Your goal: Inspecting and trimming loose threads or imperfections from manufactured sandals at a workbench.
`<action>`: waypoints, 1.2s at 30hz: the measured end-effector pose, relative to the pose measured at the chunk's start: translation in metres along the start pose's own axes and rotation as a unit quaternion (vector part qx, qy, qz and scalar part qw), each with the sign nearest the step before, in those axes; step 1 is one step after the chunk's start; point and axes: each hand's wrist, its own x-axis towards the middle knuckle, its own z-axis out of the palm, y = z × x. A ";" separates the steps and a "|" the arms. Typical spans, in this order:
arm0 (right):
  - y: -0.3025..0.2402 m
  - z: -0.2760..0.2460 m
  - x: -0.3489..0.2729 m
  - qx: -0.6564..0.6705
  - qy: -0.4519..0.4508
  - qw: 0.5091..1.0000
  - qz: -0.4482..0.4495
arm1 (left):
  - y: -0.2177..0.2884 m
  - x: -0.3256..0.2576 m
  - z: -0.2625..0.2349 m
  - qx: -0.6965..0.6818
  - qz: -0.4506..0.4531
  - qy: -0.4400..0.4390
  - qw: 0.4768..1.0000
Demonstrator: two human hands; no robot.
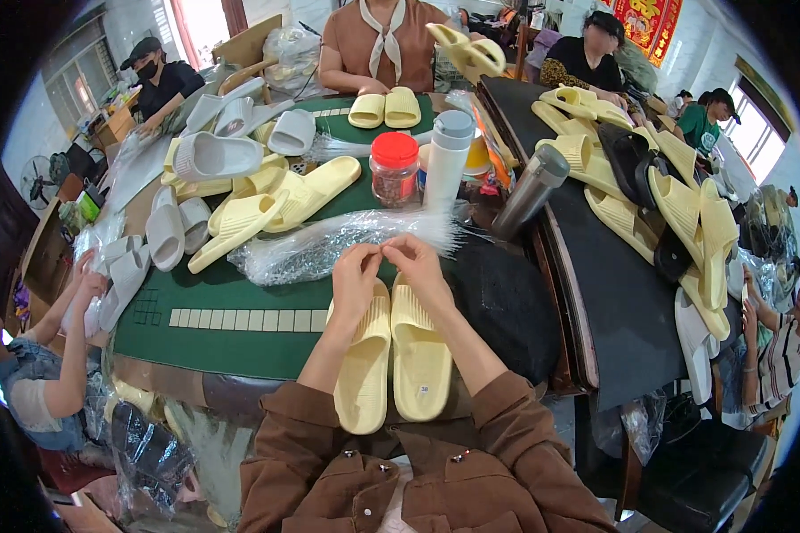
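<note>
Pale yellow foam slides point(391, 355), one pair, side by side on the green surface point(231, 342) at its near edge. Likely light, soft, springy; best gripped by strap or sole edge. Left hand point(354, 282) and right hand point(418, 266) pinch something small above them; what it is, cannot tell.

Pair of slippers point(391, 355) side by side on bench point(231, 346), near edge, centre. Left hand point(356, 275) and right hand point(420, 266) at their far ends, fingertips meeting. Heap of plastic bags point(329, 244) just behind hands. Jar point(394, 169) and bottle point(449, 160) behind heap, bottle right of jar. Flask point(531, 191) further right, tilted. Loose slippers point(240, 191) far left on bench.
</note>
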 end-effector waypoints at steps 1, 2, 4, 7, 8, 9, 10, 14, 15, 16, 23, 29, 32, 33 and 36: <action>-0.002 0.002 0.000 -0.012 0.012 1.000 -0.004 | -0.001 0.000 -0.001 0.003 0.004 0.002 1.000; -0.004 0.002 0.000 -0.011 0.012 1.000 -0.001 | -0.003 0.001 0.000 0.004 0.001 0.002 1.000; -0.009 0.001 -0.001 -0.008 0.077 0.996 -0.033 | 0.001 0.000 0.001 -0.007 -0.002 -0.025 1.000; -0.008 -0.002 0.001 -0.008 0.099 0.995 -0.005 | 0.005 0.001 -0.001 0.025 0.010 -0.047 0.999; -0.007 -0.002 0.000 0.002 0.089 0.996 -0.018 | 0.006 0.001 -0.001 0.025 0.011 -0.046 0.999; -0.008 0.000 -0.001 0.002 0.087 0.996 -0.017 | 0.004 0.000 -0.001 0.026 0.017 -0.046 0.998; -0.008 0.001 -0.001 0.004 0.072 0.997 -0.021 | 0.003 0.000 -0.001 0.028 0.024 -0.045 0.998; -0.002 -0.003 0.002 -0.009 0.011 1.000 0.001 | 0.002 0.001 0.003 0.036 0.043 -0.016 0.998; 0.002 -0.002 0.002 -0.015 0.010 1.000 0.002 | 0.000 0.000 0.002 0.025 0.039 -0.013 0.999; 0.005 -0.002 0.002 -0.026 0.015 0.999 -0.018 | -0.003 0.000 0.002 0.014 0.036 -0.012 0.999; -0.010 -0.001 -0.003 -0.029 0.081 0.996 -0.016 | 0.000 -0.002 0.003 0.008 0.013 -0.083 0.996; -0.007 -0.002 0.000 0.001 0.021 1.000 0.019 | -0.002 -0.002 0.003 0.010 0.024 -0.035 0.999; -0.005 -0.001 -0.001 -0.011 0.000 1.000 0.012 | -0.003 0.000 0.003 0.022 0.030 -0.003 0.999; -0.004 -0.001 -0.002 -0.022 0.006 1.000 0.002 | -0.004 0.000 0.004 0.022 0.029 0.000 0.999; -0.004 0.002 0.000 -0.042 0.048 0.998 -0.011 | -0.005 0.000 0.005 -0.012 0.028 0.005 1.000</action>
